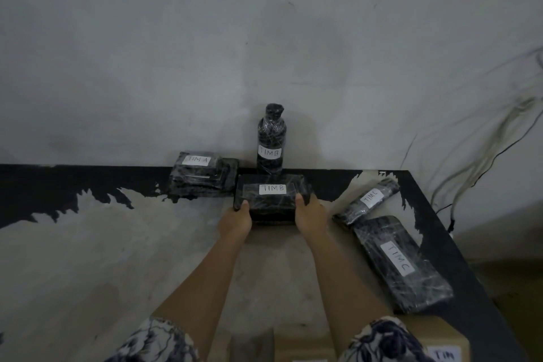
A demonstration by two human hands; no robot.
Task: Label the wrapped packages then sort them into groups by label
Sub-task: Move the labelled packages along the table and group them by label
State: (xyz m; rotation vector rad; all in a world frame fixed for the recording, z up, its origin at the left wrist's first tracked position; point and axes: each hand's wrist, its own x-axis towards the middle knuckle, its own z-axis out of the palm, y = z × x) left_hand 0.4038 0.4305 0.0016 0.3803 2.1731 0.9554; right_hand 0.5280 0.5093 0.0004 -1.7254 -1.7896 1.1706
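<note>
Five wrapped packages already carry white labels, so I judge the labelling nearly finished and the sorting well under way. Largest first: the tabletop [88, 258] is a worn slab, pale where its black coating has flaked, still dark along the far and right edges. At 4 o'clock lies the long flat TIM C package [402, 264], a black slab under crinkled clear film, and just beyond it, apparently touching its far end, the slimmer TIM C roll [367, 200]. At 11 o'clock sits the TIM A package [202, 175], a stepped, boxy bundle. In the centre I have the TIM B block [271, 195], rectangular and glossy with film, gripped at its two short ends: my left hand [236, 219] and my right hand [310, 214] are each closed on it, thumbs on top. It sits directly in front of the TIM B bottle [271, 138], upright against the wall at 12 o'clock, so I take this for grouping the B pair. At 5 o'clock a brown cardboard box [440, 341] shows a partly cropped label; I can't read its letter, and I reckon it remains unsorted.
</note>
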